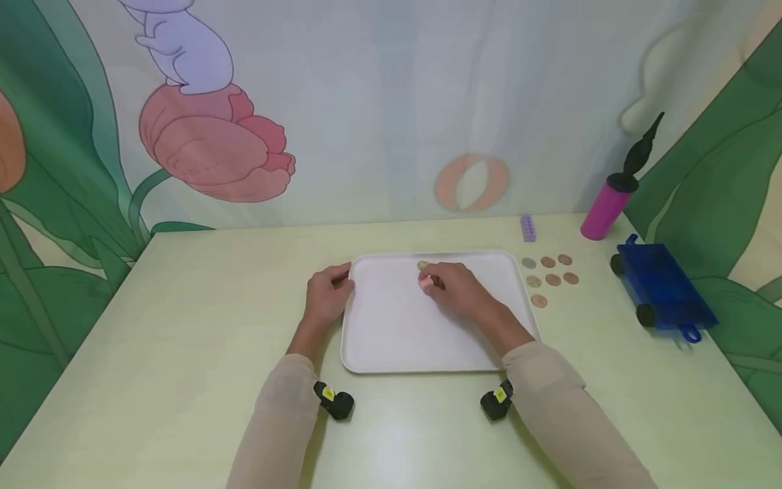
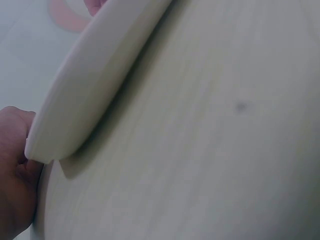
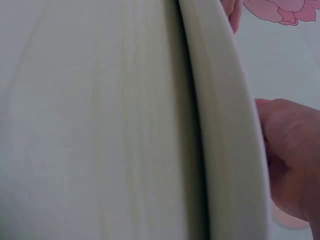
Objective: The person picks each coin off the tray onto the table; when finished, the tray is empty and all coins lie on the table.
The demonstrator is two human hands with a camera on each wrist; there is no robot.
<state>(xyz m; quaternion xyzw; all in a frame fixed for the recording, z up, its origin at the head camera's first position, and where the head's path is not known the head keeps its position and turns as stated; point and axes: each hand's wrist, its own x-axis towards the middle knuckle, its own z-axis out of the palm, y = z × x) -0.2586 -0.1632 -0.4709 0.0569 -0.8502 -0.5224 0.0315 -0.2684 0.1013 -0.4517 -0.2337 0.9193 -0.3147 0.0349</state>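
A white rectangular tray [image 1: 391, 339] lies on the table. My left hand [image 1: 326, 293] grips its left rim near the far corner; in the left wrist view the hand [image 2: 17, 172] curls at the tray's edge. Over the tray my right hand [image 1: 455, 288] has bent fingers and pinches a small pale pink thing [image 1: 426, 281], mostly covered by the fingers; its kind cannot be made out. A gold-coloured coin [image 1: 422, 265] lies in the tray just beyond those fingertips. In the right wrist view the tray wall partly hides the right hand [image 3: 292, 155].
Right of the tray lie several coins, copper ones [image 1: 552, 279] and a silvery one [image 1: 528, 263]. Behind them is a purple studded block [image 1: 528, 228]. A magenta pump [image 1: 605, 210] and a blue wheeled cart [image 1: 666, 285] stand farther right. A printed curtain [image 1: 366, 122] hangs behind.
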